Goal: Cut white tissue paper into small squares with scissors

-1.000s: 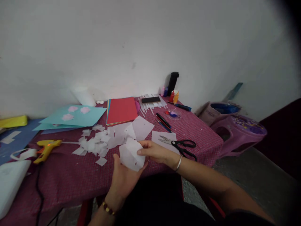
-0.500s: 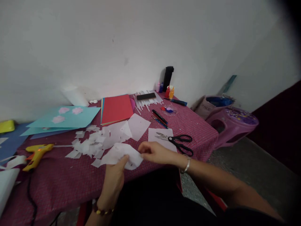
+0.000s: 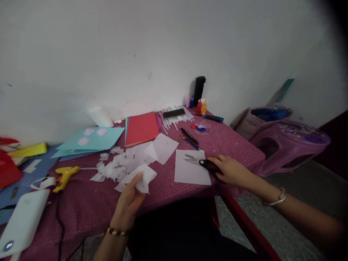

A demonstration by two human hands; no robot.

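Observation:
My left hand [image 3: 129,199] pinches a small folded piece of white paper [image 3: 146,174] between thumb and fingers, just above the front of the table. At the right, my right hand [image 3: 231,170] is closed around the black handles of a pair of scissors [image 3: 208,165]. Their blades point left, slightly parted, over a flat white paper sheet [image 3: 190,177]. A heap of cut white paper pieces [image 3: 112,166] lies left of the folded piece. Beyond it are larger pale sheets [image 3: 165,146].
A yellow glue gun [image 3: 65,175] and a white power bank [image 3: 25,219] lie at the left. Behind are turquoise card [image 3: 70,139] and red paper [image 3: 143,128]. Pens [image 3: 189,136], paint bottles [image 3: 201,107] and a cutter [image 3: 213,118] lie farther back; a pink stool [image 3: 282,148] stands right.
My right hand has left the white paper and moved right onto the scissors' handles. The left hand keeps the paper, now folded smaller and tilted up. The view has shifted somewhat.

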